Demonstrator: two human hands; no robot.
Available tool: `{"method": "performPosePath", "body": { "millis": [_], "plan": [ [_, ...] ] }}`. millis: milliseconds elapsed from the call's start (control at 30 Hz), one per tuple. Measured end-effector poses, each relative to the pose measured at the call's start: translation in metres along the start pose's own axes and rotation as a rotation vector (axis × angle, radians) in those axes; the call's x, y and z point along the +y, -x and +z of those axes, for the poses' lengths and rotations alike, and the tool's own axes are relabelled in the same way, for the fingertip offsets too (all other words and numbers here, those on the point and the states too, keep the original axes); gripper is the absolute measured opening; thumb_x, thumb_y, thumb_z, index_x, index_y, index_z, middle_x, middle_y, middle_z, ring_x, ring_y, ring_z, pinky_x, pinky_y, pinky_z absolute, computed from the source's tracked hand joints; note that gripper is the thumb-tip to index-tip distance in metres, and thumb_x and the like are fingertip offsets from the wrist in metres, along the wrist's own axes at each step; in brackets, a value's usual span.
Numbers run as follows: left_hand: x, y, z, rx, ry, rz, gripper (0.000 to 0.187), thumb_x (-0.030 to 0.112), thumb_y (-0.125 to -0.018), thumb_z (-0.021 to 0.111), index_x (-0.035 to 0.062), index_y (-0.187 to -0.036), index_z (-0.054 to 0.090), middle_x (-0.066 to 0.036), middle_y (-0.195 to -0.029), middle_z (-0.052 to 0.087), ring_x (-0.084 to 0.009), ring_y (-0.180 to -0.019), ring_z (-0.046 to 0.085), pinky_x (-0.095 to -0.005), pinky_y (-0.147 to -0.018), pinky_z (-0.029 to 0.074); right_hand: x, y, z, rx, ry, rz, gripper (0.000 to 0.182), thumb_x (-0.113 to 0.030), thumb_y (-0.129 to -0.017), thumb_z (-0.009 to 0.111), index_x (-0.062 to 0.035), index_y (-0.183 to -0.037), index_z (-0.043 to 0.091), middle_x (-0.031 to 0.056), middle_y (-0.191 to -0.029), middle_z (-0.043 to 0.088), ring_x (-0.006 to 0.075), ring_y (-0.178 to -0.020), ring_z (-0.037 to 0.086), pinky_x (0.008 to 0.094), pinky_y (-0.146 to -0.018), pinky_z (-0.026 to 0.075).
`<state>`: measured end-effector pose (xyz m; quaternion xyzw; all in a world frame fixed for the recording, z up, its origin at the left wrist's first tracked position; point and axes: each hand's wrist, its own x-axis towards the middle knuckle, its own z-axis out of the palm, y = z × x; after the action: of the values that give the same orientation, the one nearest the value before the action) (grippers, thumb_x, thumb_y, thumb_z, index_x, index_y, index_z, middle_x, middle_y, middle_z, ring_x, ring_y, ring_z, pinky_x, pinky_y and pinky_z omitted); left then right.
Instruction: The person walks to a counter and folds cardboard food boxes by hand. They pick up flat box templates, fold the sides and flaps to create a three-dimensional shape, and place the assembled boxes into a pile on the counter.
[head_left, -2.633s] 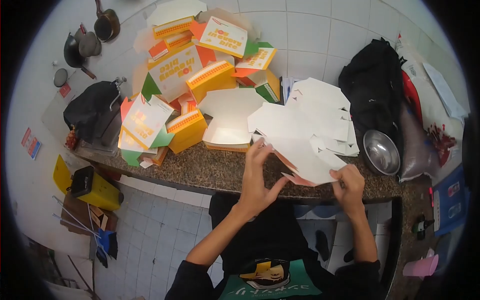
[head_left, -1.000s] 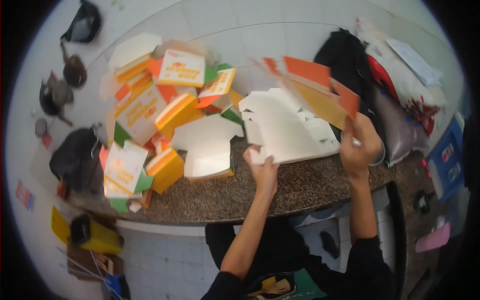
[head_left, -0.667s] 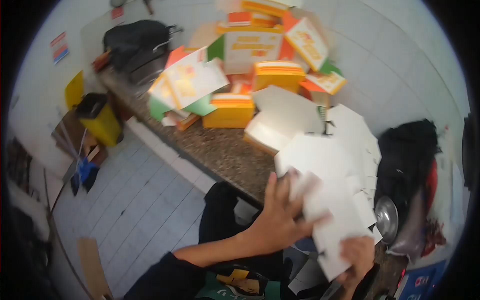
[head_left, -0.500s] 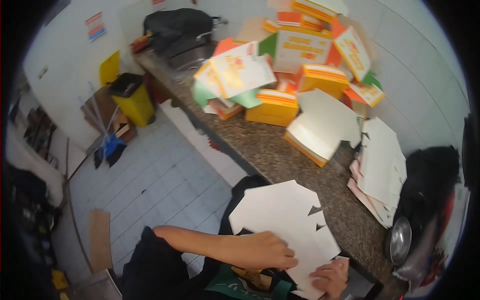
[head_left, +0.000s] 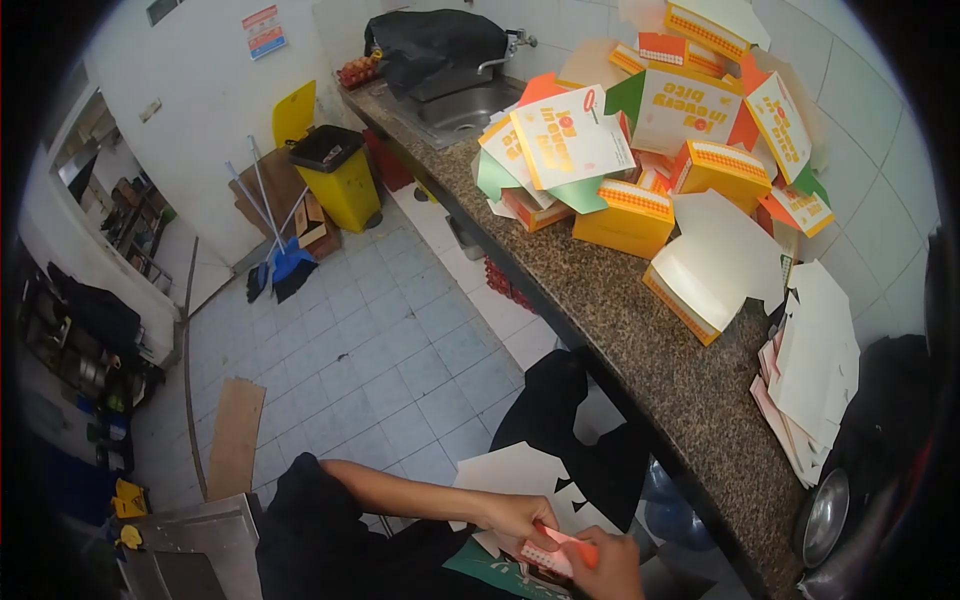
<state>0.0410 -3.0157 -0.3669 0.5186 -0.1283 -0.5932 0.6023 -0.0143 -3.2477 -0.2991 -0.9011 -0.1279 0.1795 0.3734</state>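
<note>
A flat white cardboard box blank (head_left: pixel 505 470) lies low over my lap, partly covered by my arm. One end of it is bent up, showing an orange and white printed flap (head_left: pixel 548 556). My left hand (head_left: pixel 518 516) comes in from the left with its fingers closed on this flap. From the lower right, my right hand (head_left: pixel 608 566) pinches the flap's other side, its thumb lying along the orange part. The undersides of both hands' grips are hidden.
Folded yellow, orange and white food boxes (head_left: pixel 625 215) are heaped on the granite counter (head_left: pixel 620 320). A stack of flat blanks (head_left: pixel 815 370) and a metal bowl (head_left: pixel 825 518) sit at its right. Behind are a sink (head_left: pixel 465 112) and a yellow bin (head_left: pixel 340 190).
The blank has moved down and toward me, and its near end is now bent up with the printed side showing. Both hands have closed on that end. The camera view has shifted.
</note>
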Motion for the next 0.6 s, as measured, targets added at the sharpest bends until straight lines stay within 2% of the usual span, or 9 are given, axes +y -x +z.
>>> {"method": "performPosePath", "body": {
  "millis": [33, 100, 200, 267, 367, 433, 467, 533, 600],
  "plan": [
    [-0.004, 0.000, 0.002, 0.007, -0.004, 0.004, 0.029, 0.024, -0.099, 0.070, -0.0038, -0.104, 0.074, -0.002, -0.088, 0.073, -0.0072, -0.076, 0.063, -0.0252, -0.071, 0.053, 0.003, -0.002, -0.002, -0.052, -0.087, 0.110, 0.041, -0.035, -0.099, 0.059, 0.0041, -0.091, 0.068, 0.0226, -0.085, 0.069, 0.0397, -0.077, 0.064, 0.0466, -0.072, 0.050],
    [-0.007, 0.002, 0.004, -0.014, 0.259, 0.027, 0.031, 0.026, -0.101, 0.066, -0.0036, -0.107, 0.073, -0.002, -0.092, 0.073, -0.0078, -0.081, 0.064, -0.0252, -0.074, 0.053, 0.005, -0.005, -0.002, 0.025, -0.084, 0.074, 0.043, -0.035, -0.098, 0.060, 0.0056, -0.086, 0.065, 0.0245, -0.080, 0.064, 0.0370, -0.073, 0.062, 0.0468, -0.069, 0.048],
    [-0.007, 0.000, 0.008, 0.031, 0.118, 0.048, 0.030, 0.024, -0.103, 0.062, -0.0037, -0.109, 0.073, -0.004, -0.095, 0.073, -0.0070, -0.085, 0.063, -0.0244, -0.076, 0.052, 0.001, -0.004, -0.002, 0.153, -0.088, 0.026, 0.049, -0.036, -0.097, 0.062, 0.0087, -0.077, 0.058, 0.0282, -0.070, 0.053, 0.0317, -0.065, 0.057, 0.0472, -0.064, 0.045],
    [-0.011, -0.003, 0.009, 0.069, 0.024, 0.075, 0.029, 0.023, -0.103, 0.062, -0.0035, -0.109, 0.072, -0.004, -0.095, 0.073, -0.0067, -0.086, 0.063, -0.0243, -0.075, 0.052, -0.009, -0.006, -0.003, 0.033, -0.078, -0.029, 0.045, -0.031, -0.098, 0.061, 0.0056, -0.076, 0.051, 0.0233, -0.067, 0.044, 0.0266, -0.061, 0.045, 0.0449, -0.059, 0.041],
    [-0.006, 0.004, 0.007, 0.017, 0.003, 0.102, 0.031, 0.026, -0.103, 0.063, -0.0038, -0.108, 0.070, -0.006, -0.097, 0.071, -0.0077, -0.088, 0.063, -0.0259, -0.075, 0.052, 0.000, -0.006, -0.007, 0.098, -0.080, -0.040, 0.043, -0.030, -0.098, 0.061, 0.0054, -0.076, 0.050, 0.0210, -0.066, 0.043, 0.0248, -0.059, 0.042, 0.0437, -0.057, 0.040],
    [0.023, 0.032, 0.006, 0.202, -0.391, 0.290, 0.026, 0.020, -0.096, 0.071, -0.0053, -0.102, 0.066, -0.011, -0.098, 0.070, -0.0183, -0.088, 0.068, -0.0321, -0.074, 0.054, 0.010, -0.008, -0.015, 0.164, -0.075, -0.044, 0.041, -0.029, -0.098, 0.062, 0.0052, -0.077, 0.050, 0.0188, -0.066, 0.042, 0.0229, -0.056, 0.039, 0.0424, -0.055, 0.039],
    [0.029, 0.041, 0.000, 0.211, -0.389, 0.295, 0.026, 0.020, -0.096, 0.071, -0.0053, -0.102, 0.066, -0.011, -0.098, 0.070, -0.0183, -0.088, 0.068, -0.0321, -0.074, 0.054, 0.013, -0.010, -0.019, 0.197, -0.072, -0.049, 0.041, -0.028, -0.098, 0.062, 0.0051, -0.077, 0.050, 0.0176, -0.065, 0.042, 0.0220, -0.055, 0.037, 0.0418, -0.054, 0.039],
    [0.035, 0.057, -0.008, 0.244, -1.130, 0.429, 0.028, 0.008, -0.084, 0.075, -0.0067, -0.103, 0.060, -0.017, -0.096, 0.066, -0.0333, -0.088, 0.069, -0.0398, -0.073, 0.055, 0.009, -0.015, -0.030, 0.140, -0.017, -0.076, 0.037, -0.026, -0.099, 0.061, 0.0036, -0.079, 0.055, 0.0180, -0.064, 0.045, 0.0241, -0.052, 0.038, 0.0408, -0.053, 0.039],
    [0.036, 0.057, 0.003, 0.314, -1.217, 0.383, 0.033, 0.004, -0.077, 0.075, -0.0056, -0.104, 0.058, -0.019, -0.095, 0.065, -0.0371, -0.090, 0.068, -0.0417, -0.074, 0.055, 0.006, -0.022, -0.032, 0.072, 0.035, -0.097, 0.033, -0.025, -0.100, 0.060, 0.0021, -0.081, 0.060, 0.0184, -0.063, 0.048, 0.0261, -0.050, 0.040, 0.0397, -0.052, 0.040]
  ]
}}
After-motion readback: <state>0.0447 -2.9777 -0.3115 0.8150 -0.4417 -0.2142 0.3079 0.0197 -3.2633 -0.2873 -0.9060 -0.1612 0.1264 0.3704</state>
